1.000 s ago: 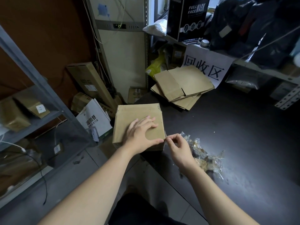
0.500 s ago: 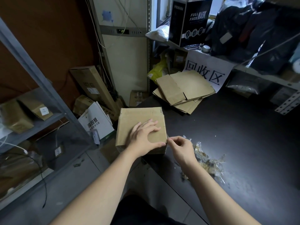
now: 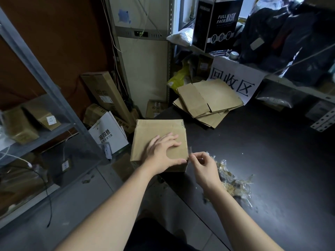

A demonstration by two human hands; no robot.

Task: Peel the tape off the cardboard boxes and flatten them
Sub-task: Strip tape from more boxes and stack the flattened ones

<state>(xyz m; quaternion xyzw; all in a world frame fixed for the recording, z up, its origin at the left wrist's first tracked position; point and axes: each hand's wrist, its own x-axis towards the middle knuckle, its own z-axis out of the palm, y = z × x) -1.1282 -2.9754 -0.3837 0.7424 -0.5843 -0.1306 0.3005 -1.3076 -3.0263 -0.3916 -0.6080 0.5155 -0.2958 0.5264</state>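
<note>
Head view: box [image 3: 159, 129], tape [image 3: 190, 152] part lifted.
Left hand [image 3: 163, 153]: fingers spread, pressing box top.
Right hand [image 3: 204, 165]: pinching tape at box's near-right corner.
Technique: pull low, steadily (less tearing).

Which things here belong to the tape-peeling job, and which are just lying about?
Job: cardboard box, pressed down by the left hand; tape strip, pinched by the right hand; pile of peeled tape; stack of flattened boxes.
Lying about: full-face mask box; white paper bag; paper sign; long carton.
</note>
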